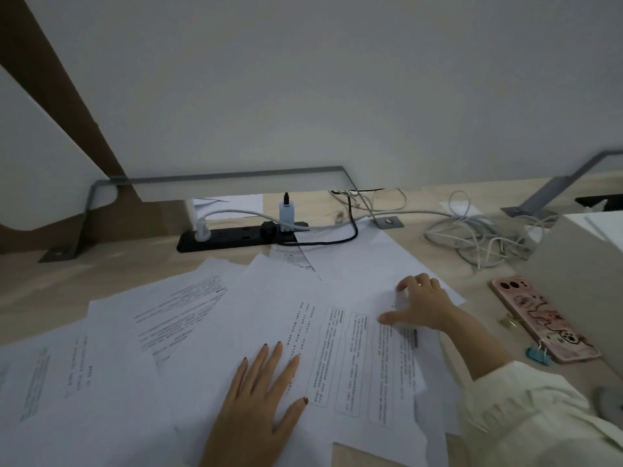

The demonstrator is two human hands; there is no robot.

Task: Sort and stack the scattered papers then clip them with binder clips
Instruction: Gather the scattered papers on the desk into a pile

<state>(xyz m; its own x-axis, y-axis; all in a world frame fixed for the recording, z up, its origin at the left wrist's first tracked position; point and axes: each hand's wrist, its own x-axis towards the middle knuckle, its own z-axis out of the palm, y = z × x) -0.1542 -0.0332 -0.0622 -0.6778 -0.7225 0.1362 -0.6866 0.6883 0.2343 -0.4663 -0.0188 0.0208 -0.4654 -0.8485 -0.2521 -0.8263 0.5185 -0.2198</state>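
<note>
**Desk:** What does the head view show?

**Operator:** A desk (40, 284) under dim light, with papers (188, 318) fanned loose across it from left to right, overlapping at odd angles. I read this as the gathering step, with nothing squared yet.

**Desk:** How would you do it well?

**Operator:** I would pin the pile with one hand and sweep with the other, drawing the outlying sheets on the left in toward the middle. Then I would turn them all one way before tapping the edges flush. Thin sheets will likely slide over each other, so light, flat pressure suits them. The far sheets lie against the power strip (236, 235) and its black cable, and I would lift them clear rather than drag them.

**Desk:** And the hands?

**Operator:** The left hand (259, 396) lies flat, fingers straight and spread, palm down on the middle sheets. The right hand (421, 305) is open too, fingers bent a little, with fingertips and thumb resting on the sheets at the right. It grips nothing. A blue binder clip (538, 353) and a gold binder clip (509, 321) sit beside a pink phone (542, 318), just off the papers' right edge, untouched.
</note>
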